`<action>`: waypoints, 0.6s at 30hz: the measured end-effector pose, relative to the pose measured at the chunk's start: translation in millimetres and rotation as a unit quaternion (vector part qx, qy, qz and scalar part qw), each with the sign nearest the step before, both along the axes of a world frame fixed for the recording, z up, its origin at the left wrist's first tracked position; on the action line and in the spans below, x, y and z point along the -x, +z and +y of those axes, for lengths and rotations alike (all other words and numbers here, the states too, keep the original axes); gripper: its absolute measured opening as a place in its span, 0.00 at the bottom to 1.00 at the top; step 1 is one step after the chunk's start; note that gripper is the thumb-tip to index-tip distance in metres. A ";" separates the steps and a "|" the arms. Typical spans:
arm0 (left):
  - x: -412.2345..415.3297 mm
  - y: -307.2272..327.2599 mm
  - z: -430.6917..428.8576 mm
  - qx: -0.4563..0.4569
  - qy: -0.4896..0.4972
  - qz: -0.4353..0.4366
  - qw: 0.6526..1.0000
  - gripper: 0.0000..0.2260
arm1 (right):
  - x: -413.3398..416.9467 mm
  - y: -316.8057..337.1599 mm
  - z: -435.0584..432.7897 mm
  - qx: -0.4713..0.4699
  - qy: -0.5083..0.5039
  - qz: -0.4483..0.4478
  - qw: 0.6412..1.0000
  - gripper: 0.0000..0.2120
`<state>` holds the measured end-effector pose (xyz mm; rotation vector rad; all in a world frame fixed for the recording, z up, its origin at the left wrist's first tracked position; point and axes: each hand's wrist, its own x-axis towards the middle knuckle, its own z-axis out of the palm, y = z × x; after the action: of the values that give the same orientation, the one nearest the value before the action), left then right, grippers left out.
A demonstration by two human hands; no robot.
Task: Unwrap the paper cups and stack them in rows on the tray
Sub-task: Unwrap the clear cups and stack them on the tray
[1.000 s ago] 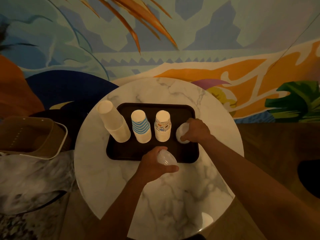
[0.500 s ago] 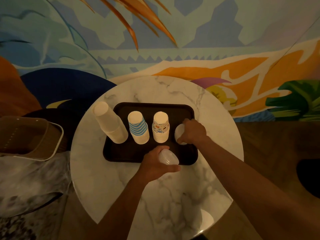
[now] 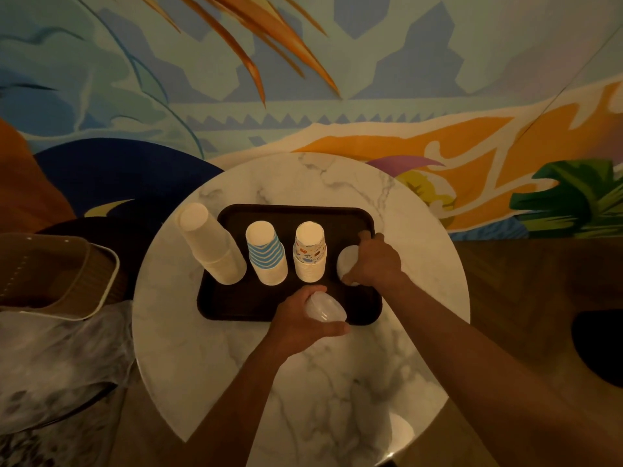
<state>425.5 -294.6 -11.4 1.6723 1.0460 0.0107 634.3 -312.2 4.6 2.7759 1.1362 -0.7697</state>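
Observation:
A dark tray (image 3: 344,217) lies on the round marble table (image 3: 323,183). Three upside-down cup stacks stand in a row on it: a tall plain white stack (image 3: 210,244) at the left, a blue-striped stack (image 3: 266,254), and a stack with a multicoloured print (image 3: 310,252). My right hand (image 3: 376,261) grips a white cup stack (image 3: 347,264) at the tray's right end, just right of the printed stack. My left hand (image 3: 300,323) holds a stack of clear cups (image 3: 325,306) over the tray's near edge.
A brown bin (image 3: 57,274) stands left of the table, with crumpled clear plastic wrap (image 3: 57,358) below it. A painted wall rises behind. A white object (image 3: 401,429) shows below the table's near right edge.
Both hands have stayed nearly where they were, each keeping its cups. The view has shifted slightly.

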 end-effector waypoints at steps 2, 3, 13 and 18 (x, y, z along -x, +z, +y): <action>0.3 1.3 0.0 0.011 0.021 -0.008 1.000 0.40 | -0.2 12.1 -4.0 0.001 -0.021 -0.007 1.000 0.52; 0.5 2.6 -0.5 0.016 0.030 -0.013 0.999 0.40 | -0.3 20.2 -6.5 0.000 -0.029 -0.007 1.000 0.48; 5.8 21.9 -8.9 0.000 0.034 -0.048 0.998 0.39 | 26.7 67.6 -41.0 0.003 -0.054 0.331 0.942 0.33; 10.5 25.3 -12.5 -0.029 -0.014 -0.051 0.998 0.41 | 49.0 60.4 -56.3 0.003 -0.031 0.382 0.924 0.33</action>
<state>415.1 -307.1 13.9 1.7192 0.9545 0.1076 585.3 -368.5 65.0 2.5433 1.0903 -1.9599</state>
